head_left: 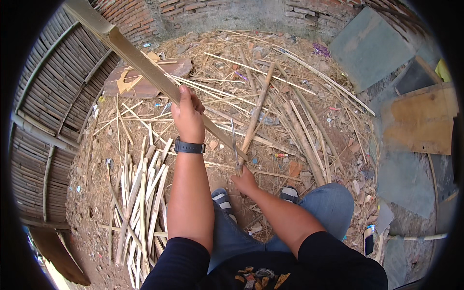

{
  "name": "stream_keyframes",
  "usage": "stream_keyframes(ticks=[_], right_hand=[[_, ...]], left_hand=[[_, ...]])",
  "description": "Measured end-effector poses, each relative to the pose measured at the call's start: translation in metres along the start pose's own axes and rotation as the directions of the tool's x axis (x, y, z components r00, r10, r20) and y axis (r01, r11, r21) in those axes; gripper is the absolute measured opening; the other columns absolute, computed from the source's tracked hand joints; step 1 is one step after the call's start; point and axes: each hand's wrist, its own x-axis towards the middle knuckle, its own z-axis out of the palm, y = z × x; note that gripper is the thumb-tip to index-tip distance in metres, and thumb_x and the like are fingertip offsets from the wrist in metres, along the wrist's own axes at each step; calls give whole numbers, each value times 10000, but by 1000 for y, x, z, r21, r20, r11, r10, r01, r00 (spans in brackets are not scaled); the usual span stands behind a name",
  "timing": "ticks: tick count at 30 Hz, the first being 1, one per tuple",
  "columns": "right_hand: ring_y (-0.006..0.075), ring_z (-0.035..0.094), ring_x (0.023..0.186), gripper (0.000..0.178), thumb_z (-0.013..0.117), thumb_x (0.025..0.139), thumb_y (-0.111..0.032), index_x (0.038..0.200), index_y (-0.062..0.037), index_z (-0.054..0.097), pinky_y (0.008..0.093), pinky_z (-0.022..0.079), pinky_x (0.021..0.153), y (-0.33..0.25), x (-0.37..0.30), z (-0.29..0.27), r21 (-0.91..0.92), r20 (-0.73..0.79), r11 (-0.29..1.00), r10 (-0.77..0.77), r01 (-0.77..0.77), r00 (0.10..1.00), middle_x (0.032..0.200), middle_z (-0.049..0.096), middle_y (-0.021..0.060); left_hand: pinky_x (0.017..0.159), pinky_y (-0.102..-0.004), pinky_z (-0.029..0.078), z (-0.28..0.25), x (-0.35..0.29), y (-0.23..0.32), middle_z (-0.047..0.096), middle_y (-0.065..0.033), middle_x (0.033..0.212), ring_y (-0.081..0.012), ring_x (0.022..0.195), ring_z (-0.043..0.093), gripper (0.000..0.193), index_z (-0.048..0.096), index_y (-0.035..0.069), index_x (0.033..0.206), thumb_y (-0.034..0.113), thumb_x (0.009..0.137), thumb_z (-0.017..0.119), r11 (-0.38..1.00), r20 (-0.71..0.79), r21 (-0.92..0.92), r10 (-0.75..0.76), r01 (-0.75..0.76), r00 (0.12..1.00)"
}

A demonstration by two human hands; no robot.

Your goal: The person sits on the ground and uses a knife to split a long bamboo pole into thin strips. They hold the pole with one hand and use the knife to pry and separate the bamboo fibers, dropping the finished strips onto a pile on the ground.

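Observation:
A long piece of split bamboo (145, 66) slants from the upper left down to the right in front of me, with a joint showing near its far end. My left hand (187, 115), with a dark watch on the wrist, is wrapped round it about midway along the part I can see. My right hand (245, 181) grips the handle of a knife (234, 140), low in front of my knees. Its narrow blade points up and away, beside the lower end of the bamboo; I cannot tell whether they touch.
Pale bamboo strips (142, 203) lie piled on the ground at my left. Bamboo poles (304, 137) and loose strips cover the littered dirt ahead. A bamboo-slat wall (53, 101) stands left, a brick wall (222, 17) behind. Sheets of board (420, 118) lean at the right.

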Motion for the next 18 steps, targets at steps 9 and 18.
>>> stream_keyframes(ticks=[9, 18], right_hand=[[237, 661, 592, 478, 692, 798, -198, 1179, 31, 516, 361, 552, 521, 12, 5, 4, -15, -29, 998, -57, 57, 998, 868, 647, 165], [420, 647, 966, 554, 685, 749, -285, 1187, 18, 536, 469, 501, 860, -2, -3, -1, 17, 16, 998, 59, -59, 998, 1014, 667, 265]], left_hand=[[490, -255, 266, 2, 0, 0, 332, 38, 612, -73, 522, 312, 367, 435, 119, 798, 408, 995, 543, 1000, 42, -2, 3, -3, 999], [492, -258, 294, 1, 0, -3, 341, 29, 615, -82, 518, 332, 362, 416, 126, 787, 392, 998, 539, 999, 23, 34, 19, -20, 1000]])
